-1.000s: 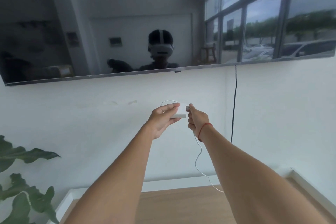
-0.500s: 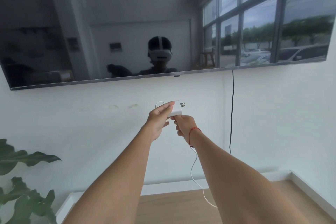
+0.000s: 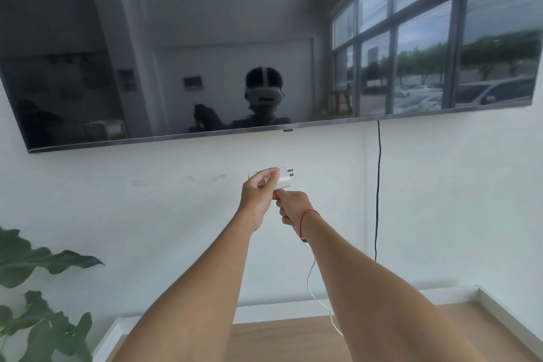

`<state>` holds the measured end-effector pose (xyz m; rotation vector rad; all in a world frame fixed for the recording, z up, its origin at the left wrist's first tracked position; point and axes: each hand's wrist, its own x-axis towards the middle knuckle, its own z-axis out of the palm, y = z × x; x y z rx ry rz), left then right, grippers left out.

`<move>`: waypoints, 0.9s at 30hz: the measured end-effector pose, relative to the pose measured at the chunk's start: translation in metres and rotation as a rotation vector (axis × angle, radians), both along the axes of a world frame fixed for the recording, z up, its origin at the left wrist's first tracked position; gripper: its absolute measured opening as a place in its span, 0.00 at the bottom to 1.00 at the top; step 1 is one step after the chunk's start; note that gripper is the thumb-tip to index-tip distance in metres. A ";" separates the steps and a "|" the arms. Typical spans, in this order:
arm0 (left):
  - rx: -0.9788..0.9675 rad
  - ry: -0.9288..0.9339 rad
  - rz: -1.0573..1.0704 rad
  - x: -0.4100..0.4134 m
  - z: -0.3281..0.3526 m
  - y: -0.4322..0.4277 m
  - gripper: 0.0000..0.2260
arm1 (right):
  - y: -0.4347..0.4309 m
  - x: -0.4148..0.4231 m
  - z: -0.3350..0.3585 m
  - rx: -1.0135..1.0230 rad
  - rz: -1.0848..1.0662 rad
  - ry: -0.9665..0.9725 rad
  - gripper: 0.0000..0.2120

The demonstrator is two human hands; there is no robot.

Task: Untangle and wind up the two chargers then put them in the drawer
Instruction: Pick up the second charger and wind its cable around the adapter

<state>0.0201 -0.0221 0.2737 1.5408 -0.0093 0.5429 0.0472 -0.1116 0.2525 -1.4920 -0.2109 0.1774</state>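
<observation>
Up in front of the white wall (image 3: pixel 132 209), the left hand (image 3: pixel 258 195) grips the white charger (image 3: pixel 284 182) with curled fingers, its two prongs pointing right. Just below it the right hand (image 3: pixel 293 209) pinches the charger's white cable (image 3: pixel 308 278), which hangs past the right forearm down to the wooden bench (image 3: pixel 279 341). A dark television (image 3: pixel 176 38) hangs above, with a black cord (image 3: pixel 378 185) to the right of the hands.

Charger (image 3: pixel 284 181) smooth white plastic, probably; screen (image 3: pixel 205 38) glossy; shelf (image 3: pixel 279 341) matt wood
</observation>
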 end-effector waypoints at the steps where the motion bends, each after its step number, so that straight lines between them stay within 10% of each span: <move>1: 0.069 -0.029 0.045 0.002 0.000 -0.003 0.05 | 0.002 -0.002 0.001 0.019 -0.003 0.005 0.12; 27: 0.133 0.039 -0.042 -0.004 0.027 0.014 0.13 | -0.034 -0.001 0.077 -0.221 0.001 -0.280 0.11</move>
